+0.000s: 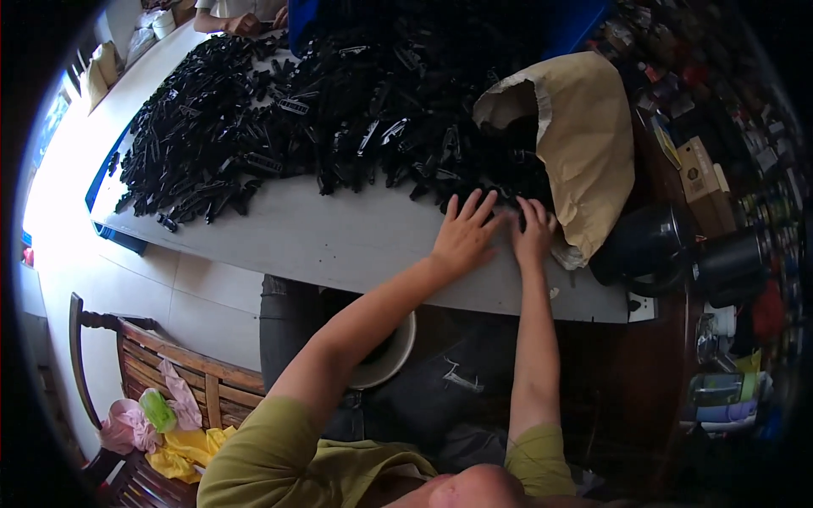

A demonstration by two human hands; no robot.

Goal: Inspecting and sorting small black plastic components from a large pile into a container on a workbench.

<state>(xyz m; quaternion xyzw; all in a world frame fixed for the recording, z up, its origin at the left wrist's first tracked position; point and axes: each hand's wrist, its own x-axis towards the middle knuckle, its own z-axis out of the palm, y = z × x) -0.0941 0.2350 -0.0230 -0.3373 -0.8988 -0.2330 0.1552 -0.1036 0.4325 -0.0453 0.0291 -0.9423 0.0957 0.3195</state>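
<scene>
A large heap of small, glossy black plastic pieces [254, 127] covers the far part of the pale table; their exact kind is hard to make out. On the right lies a brown paper sack [593, 144] with its mouth facing left, black pieces in and before the opening. My left hand [464, 237] rests at the heap's near edge, fingers spread, holding nothing that I can see. Close beside it, my right hand [532, 235] reaches to the pieces at the sack's mouth with its fingers apart. Its fingertips are partly lost against the black pieces.
A blue container [584, 25] stands behind the heap. Another person's hand [246, 24] is at the far left edge of the table [296, 229]. Below the table is a round bucket [398, 356]; a wooden chair [195, 364] with cloths stands left. Shelves crowd the right.
</scene>
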